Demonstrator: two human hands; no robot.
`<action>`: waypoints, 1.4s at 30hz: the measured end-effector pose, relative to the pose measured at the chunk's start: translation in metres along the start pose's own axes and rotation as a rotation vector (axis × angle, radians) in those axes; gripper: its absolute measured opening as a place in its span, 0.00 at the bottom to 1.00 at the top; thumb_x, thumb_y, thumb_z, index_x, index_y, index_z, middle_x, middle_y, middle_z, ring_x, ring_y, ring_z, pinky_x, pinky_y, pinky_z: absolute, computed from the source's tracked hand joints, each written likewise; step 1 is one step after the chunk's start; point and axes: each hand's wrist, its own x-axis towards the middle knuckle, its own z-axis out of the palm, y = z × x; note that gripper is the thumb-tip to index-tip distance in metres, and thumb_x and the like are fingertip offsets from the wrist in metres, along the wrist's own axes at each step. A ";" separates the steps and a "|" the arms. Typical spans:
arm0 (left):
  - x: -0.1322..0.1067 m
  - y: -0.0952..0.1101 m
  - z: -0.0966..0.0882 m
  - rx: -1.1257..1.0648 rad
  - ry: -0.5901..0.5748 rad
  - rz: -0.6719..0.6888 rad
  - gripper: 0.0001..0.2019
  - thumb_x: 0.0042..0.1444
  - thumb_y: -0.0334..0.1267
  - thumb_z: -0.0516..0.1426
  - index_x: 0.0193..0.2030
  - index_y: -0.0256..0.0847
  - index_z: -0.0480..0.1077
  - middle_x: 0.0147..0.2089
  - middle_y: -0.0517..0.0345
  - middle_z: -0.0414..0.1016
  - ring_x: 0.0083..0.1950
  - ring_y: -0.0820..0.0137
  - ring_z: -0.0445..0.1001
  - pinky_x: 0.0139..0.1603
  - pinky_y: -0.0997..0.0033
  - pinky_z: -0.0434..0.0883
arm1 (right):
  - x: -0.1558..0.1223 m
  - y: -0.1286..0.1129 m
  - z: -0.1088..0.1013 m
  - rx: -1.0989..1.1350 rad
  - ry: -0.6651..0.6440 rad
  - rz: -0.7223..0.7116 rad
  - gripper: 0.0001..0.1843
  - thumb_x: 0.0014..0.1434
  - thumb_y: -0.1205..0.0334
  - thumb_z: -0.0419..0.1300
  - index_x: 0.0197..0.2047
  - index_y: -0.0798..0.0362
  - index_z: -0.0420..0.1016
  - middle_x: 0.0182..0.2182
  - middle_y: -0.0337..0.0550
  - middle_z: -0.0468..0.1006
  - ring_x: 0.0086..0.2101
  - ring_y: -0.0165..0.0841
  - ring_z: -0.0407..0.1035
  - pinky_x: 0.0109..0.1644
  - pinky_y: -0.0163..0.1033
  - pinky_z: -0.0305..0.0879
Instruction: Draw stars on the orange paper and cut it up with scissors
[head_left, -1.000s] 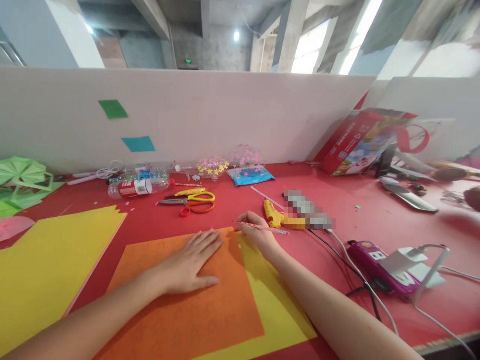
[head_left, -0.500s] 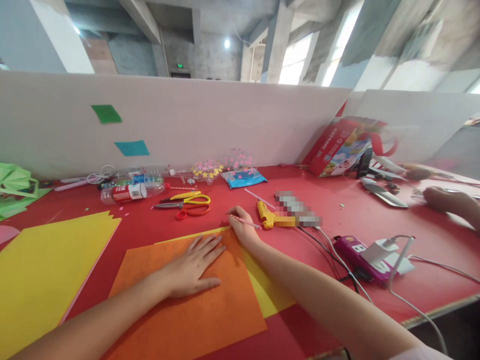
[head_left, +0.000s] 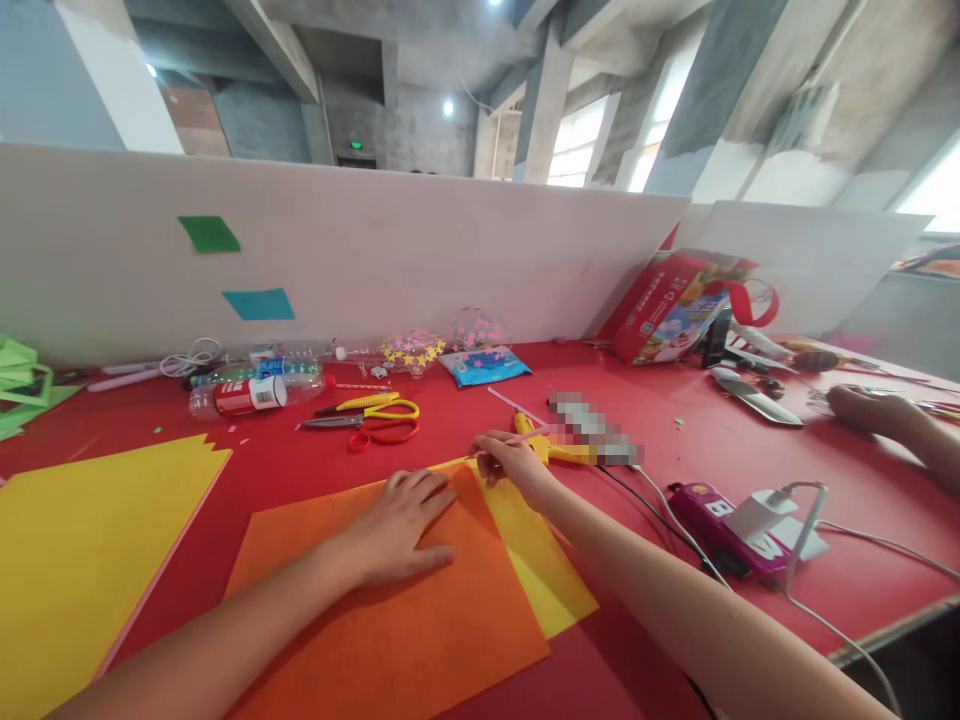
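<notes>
My left hand (head_left: 411,520) lies flat with fingers spread on an orange sheet (head_left: 450,640). Beneath that sheet, a yellow sheet (head_left: 544,575) sticks out on the right and along the top edge. My right hand (head_left: 511,465) is at the orange sheet's upper right corner, fingers closed around a thin pink pencil (head_left: 534,435). Its tip is hidden behind the fingers. Just beyond this hand is a yellow glue gun (head_left: 562,453). Scissors (head_left: 367,420) with yellow and red handles rest past my left hand.
A yellow paper stack (head_left: 97,540) lies left. Plastic bottles (head_left: 247,395) and a blue packet (head_left: 487,366) line the white partition (head_left: 420,250). A purple power strip (head_left: 724,520) with cables stands right. Another person's hand (head_left: 862,408) is far right, near a red box (head_left: 660,305).
My right hand has shifted slightly right and closer to me, along the sheets' corner, with the pencil turned. My left hand stays pressed on the orange sheet. The view has tilted slightly.
</notes>
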 end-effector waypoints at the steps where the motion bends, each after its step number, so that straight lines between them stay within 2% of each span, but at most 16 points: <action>1: 0.001 0.000 0.000 0.002 0.010 -0.006 0.30 0.60 0.53 0.55 0.65 0.42 0.61 0.66 0.43 0.61 0.65 0.49 0.58 0.62 0.45 0.56 | 0.000 0.002 -0.001 -0.016 -0.016 -0.004 0.08 0.45 0.57 0.59 0.27 0.53 0.70 0.14 0.33 0.68 0.16 0.26 0.60 0.21 0.31 0.57; 4: 0.001 -0.002 0.006 -0.004 0.022 -0.028 0.30 0.62 0.53 0.53 0.66 0.39 0.60 0.67 0.41 0.59 0.66 0.48 0.56 0.63 0.44 0.55 | -0.002 0.007 -0.003 -0.065 -0.054 -0.037 0.05 0.39 0.65 0.58 0.25 0.53 0.69 0.15 0.32 0.69 0.17 0.25 0.60 0.21 0.30 0.52; 6: -0.001 -0.004 0.011 -0.027 0.016 -0.045 0.30 0.63 0.55 0.51 0.67 0.39 0.59 0.68 0.41 0.58 0.67 0.49 0.54 0.64 0.44 0.53 | -0.003 0.009 -0.003 -0.097 -0.060 -0.054 0.04 0.39 0.67 0.57 0.24 0.53 0.68 0.15 0.31 0.67 0.17 0.25 0.59 0.21 0.30 0.50; 12: -0.003 -0.008 0.017 -0.100 -0.012 -0.148 0.31 0.66 0.57 0.45 0.68 0.38 0.58 0.72 0.41 0.49 0.71 0.49 0.47 0.66 0.43 0.50 | -0.002 0.011 -0.005 -0.170 -0.020 -0.103 0.02 0.44 0.66 0.56 0.24 0.52 0.64 0.16 0.29 0.62 0.18 0.24 0.54 0.22 0.31 0.46; 15: -0.002 -0.007 0.016 -0.116 -0.051 -0.139 0.31 0.66 0.56 0.46 0.69 0.38 0.57 0.72 0.41 0.49 0.71 0.48 0.47 0.66 0.41 0.48 | -0.003 0.011 -0.007 -0.210 -0.074 -0.147 0.02 0.44 0.67 0.55 0.27 0.53 0.67 0.19 0.31 0.64 0.21 0.25 0.55 0.24 0.31 0.48; 18: -0.002 -0.007 0.016 -0.127 -0.054 -0.123 0.31 0.65 0.56 0.47 0.69 0.39 0.57 0.72 0.41 0.48 0.71 0.46 0.47 0.66 0.39 0.49 | -0.006 0.010 -0.007 -0.217 -0.089 -0.115 0.03 0.45 0.67 0.53 0.27 0.53 0.66 0.19 0.32 0.64 0.20 0.25 0.54 0.24 0.32 0.47; 21: -0.003 -0.009 0.017 -0.121 -0.029 -0.109 0.30 0.65 0.57 0.46 0.68 0.41 0.58 0.72 0.43 0.49 0.71 0.47 0.47 0.65 0.40 0.51 | -0.008 0.009 -0.007 -0.234 -0.086 -0.107 0.02 0.45 0.68 0.53 0.25 0.53 0.64 0.17 0.31 0.63 0.20 0.25 0.53 0.23 0.32 0.46; 27: -0.005 -0.010 0.021 -0.062 0.028 -0.086 0.29 0.66 0.57 0.45 0.68 0.44 0.58 0.71 0.44 0.52 0.70 0.49 0.50 0.65 0.43 0.55 | -0.007 0.010 -0.008 -0.196 -0.085 -0.043 0.03 0.46 0.68 0.54 0.26 0.52 0.62 0.18 0.32 0.66 0.19 0.25 0.57 0.22 0.31 0.49; 32: -0.007 -0.010 0.025 -0.027 0.048 -0.079 0.29 0.66 0.57 0.45 0.68 0.45 0.57 0.72 0.45 0.51 0.70 0.49 0.51 0.64 0.42 0.56 | -0.006 0.014 -0.011 -0.234 -0.064 -0.121 0.05 0.48 0.68 0.54 0.23 0.52 0.61 0.16 0.31 0.62 0.18 0.24 0.52 0.21 0.32 0.46; 42: -0.009 -0.016 0.038 -0.001 0.157 -0.035 0.28 0.67 0.55 0.46 0.69 0.47 0.55 0.72 0.46 0.51 0.69 0.50 0.52 0.63 0.43 0.57 | -0.008 0.012 -0.011 -0.227 -0.137 -0.101 0.05 0.47 0.68 0.54 0.24 0.52 0.60 0.17 0.32 0.64 0.19 0.25 0.54 0.23 0.32 0.47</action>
